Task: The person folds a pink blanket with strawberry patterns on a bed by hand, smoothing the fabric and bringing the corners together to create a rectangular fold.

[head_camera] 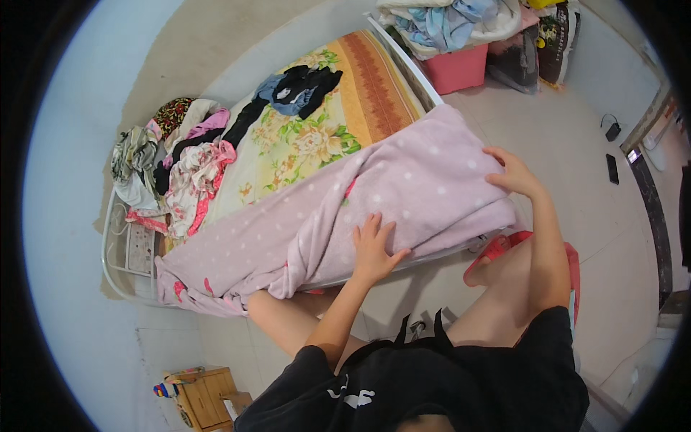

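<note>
A pale pink fleece blanket [410,178] with white dots lies folded lengthwise along the near side of a bed, its edge hanging over the frame. My left hand [374,251] rests on it near the front edge, fingers spread and palm down. At the blanket's right end, my right hand [510,171] touches the edge with fingers bent; I cannot tell whether they pinch the cloth. Beyond the blanket, a floral bedsheet [313,140] covers the mattress. Dark and denim-blue clothes [294,92] lie on that sheet.
Heaped garments [189,162] fill the bed's left end by the metal bed frame [110,259]. A pink storage box [456,70] stands behind, topped with bedding [453,24]. A phone-like black object [612,169] lies on the tiled floor. A small wooden cabinet [208,399] stands lower left.
</note>
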Tool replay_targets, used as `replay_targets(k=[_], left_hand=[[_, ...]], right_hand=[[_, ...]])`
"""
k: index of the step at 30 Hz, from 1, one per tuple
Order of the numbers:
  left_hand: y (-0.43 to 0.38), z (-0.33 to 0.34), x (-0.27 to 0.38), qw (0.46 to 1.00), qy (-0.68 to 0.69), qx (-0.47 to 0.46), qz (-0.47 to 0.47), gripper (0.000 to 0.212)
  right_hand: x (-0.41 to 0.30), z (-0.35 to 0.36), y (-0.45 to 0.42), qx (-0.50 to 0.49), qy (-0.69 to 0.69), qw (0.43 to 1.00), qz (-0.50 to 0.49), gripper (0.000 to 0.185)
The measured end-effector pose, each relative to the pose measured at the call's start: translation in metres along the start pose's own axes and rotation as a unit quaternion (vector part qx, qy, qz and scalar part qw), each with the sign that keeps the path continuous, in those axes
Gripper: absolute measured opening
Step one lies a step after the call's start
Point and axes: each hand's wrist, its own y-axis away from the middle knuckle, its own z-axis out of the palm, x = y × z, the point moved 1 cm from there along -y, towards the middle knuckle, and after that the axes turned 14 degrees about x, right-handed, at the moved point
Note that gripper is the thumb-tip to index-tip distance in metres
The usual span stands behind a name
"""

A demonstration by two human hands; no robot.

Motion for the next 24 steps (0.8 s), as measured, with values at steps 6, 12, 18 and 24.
replay_targets(k=[6, 12, 18, 24], left_hand=[[-0.002, 0.033, -0.028, 0.994, -0.020, 0.030, 0.104, 0.030], [-0.057, -0.009, -0.007, 0.979, 0.150, 0.015, -0.138, 0.012], [-0.103, -0.066, -0.010, 0.917, 0.346, 0.170, -0.107, 0.010], [-0.094, -0.109, 0.001, 0.894, 0.362, 0.237, -0.119, 0.009]], right_hand=[[0.018, -0.039, 0.015, -0.131, 0.008, 0.990, 0.046, 0.058], [0.054, -0.017, -0.008, -0.070, 0.177, 0.982, -0.005, 0.029], [-0.015, -0.023, -0.031, 0.372, -0.183, 0.900, -0.134, 0.014], [-0.051, -0.020, -0.016, 0.367, -0.342, 0.845, -0.183, 0.013]])
